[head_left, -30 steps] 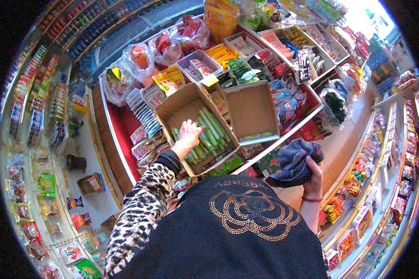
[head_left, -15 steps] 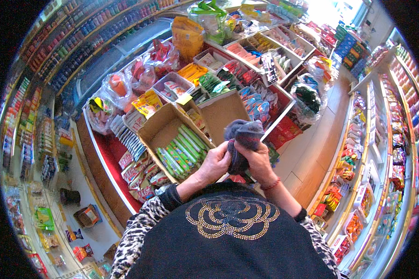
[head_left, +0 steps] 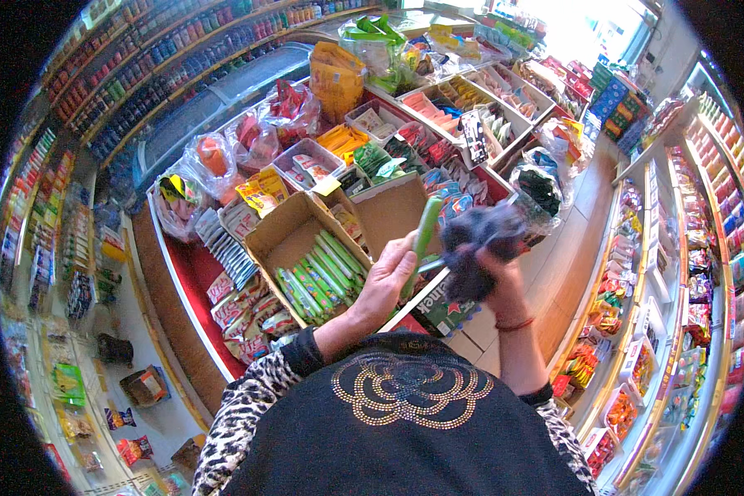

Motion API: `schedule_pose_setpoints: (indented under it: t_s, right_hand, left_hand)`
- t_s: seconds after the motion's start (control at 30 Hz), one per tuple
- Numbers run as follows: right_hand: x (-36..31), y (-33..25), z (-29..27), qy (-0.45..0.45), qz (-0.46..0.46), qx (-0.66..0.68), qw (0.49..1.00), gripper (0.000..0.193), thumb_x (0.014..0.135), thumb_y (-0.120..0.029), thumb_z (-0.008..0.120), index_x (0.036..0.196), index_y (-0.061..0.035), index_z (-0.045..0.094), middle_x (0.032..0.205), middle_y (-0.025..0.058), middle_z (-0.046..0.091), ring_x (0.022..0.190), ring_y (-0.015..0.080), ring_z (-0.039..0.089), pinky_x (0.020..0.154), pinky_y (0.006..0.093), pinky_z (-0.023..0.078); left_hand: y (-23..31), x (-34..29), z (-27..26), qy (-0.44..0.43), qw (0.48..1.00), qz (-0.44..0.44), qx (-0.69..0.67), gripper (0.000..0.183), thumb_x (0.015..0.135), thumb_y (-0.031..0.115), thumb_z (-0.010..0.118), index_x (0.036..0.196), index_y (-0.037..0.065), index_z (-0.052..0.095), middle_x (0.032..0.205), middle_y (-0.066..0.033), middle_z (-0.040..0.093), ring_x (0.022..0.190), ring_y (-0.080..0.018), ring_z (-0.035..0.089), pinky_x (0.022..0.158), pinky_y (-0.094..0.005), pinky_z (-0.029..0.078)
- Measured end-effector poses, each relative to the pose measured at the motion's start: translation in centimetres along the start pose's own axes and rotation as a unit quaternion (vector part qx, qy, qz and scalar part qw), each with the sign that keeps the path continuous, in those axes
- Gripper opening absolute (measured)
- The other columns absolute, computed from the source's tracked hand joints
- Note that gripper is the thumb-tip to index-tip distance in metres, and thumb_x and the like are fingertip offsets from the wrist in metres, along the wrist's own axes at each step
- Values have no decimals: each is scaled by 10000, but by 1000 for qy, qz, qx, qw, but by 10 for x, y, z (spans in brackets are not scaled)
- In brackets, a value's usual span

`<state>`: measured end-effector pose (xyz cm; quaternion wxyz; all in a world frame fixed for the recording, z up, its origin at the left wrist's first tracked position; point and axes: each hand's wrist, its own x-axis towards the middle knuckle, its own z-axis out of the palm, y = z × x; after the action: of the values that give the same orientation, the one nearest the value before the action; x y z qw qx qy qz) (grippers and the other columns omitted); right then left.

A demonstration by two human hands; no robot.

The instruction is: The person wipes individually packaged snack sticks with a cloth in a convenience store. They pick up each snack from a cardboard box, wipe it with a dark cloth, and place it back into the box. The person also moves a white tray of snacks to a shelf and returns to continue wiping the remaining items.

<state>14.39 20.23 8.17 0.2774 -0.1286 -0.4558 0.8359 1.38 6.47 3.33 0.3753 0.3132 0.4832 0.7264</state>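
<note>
Gripping: left hand (head_left: 388, 281) | green stick (head_left: 426, 230), slim, tilted | right hand (head_left: 504, 283) clasping dark, blurred cloth (head_left: 473, 248)

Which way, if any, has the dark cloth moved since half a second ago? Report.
Yes: the dark cloth moved rightward, farther from the box of green sticks.

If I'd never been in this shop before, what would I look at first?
Probably the slim green packet upright in the left hand, next to the dark cloth in the right hand. Left of them, similar green packets lie in an open cardboard box. A gold flower pattern stands out on the black top, near the picture's bottom.
</note>
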Motion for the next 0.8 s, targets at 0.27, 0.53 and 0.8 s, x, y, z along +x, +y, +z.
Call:
schedule_pose_setpoints:
  t_s: [0.27,0.53,0.8]
  right_hand:
    - [-8,46,1,-9,-41,-249,968,225,714,-79,755,927,-48,689,914,30,670,851,146,611,801,305,487]
    - [-12,27,2,-208,-46,-350,912,213,719,-106,729,909,-30,671,1041,72,613,1001,188,558,855,316,446]
    - [-55,3,-80,-66,172,-218,958,291,648,-61,753,918,9,668,905,58,659,871,150,605,832,307,468]
  left_hand:
    - [52,35,-21,20,988,24,149,186,865,139,583,993,22,652,831,-22,633,774,-80,571,693,-233,461]
    - [56,36,-5,-180,953,-159,185,232,890,272,607,963,54,634,612,50,541,501,-13,463,426,-183,341]
    - [33,64,-38,-35,988,-147,-29,195,909,242,576,923,49,599,594,-21,568,408,-68,478,369,-201,374]
